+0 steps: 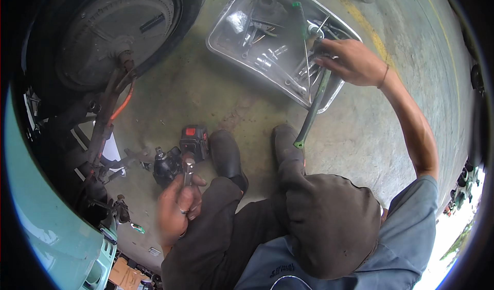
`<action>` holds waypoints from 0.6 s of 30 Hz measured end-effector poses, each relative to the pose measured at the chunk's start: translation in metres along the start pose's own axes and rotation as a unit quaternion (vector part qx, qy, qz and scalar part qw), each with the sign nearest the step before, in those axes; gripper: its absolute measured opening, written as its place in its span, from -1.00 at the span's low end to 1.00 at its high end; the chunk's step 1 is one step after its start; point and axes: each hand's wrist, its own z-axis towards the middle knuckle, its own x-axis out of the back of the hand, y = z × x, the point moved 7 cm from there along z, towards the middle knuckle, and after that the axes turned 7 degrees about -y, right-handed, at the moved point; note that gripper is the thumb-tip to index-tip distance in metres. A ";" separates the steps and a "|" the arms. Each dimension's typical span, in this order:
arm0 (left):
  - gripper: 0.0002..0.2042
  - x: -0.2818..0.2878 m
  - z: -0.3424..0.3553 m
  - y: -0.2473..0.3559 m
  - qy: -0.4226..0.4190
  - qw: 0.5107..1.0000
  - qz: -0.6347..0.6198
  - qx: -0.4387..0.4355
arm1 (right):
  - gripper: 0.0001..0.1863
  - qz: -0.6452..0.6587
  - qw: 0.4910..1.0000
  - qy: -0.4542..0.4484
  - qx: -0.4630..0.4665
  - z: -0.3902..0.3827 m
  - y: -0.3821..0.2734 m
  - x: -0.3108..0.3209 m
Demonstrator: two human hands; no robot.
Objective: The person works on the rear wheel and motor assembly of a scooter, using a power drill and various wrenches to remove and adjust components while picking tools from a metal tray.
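My left hand (181, 205) is closed around a shiny metal socket (189, 172), which points up from the fingers. My right hand (355, 62) reaches into the metal tray (247, 66) at its right end. Its fingers are bent together among the tools there, and what they pinch is hidden. Under that hand, a long green-handled tool (310, 117) hangs over the tray's near rim. Several sockets (266, 61) and spanners lie in the tray, beside a thin rod with a green end (297, 5). A crumpled clear plastic bag (237, 21) is at the left.
A black cordless impact wrench (167, 167) with a red-marked battery (194, 139) stands on the floor by my left shoe (226, 153). At the upper left is a large wheel (116, 35) on its axle arm. A pale green body panel (46, 202) fills the left edge.
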 end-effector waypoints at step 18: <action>-0.63 0.015 -0.001 -0.011 0.108 0.991 0.025 0.072 | -0.68 -0.051 0.994 0.093 -0.013 0.098 0.021 -0.104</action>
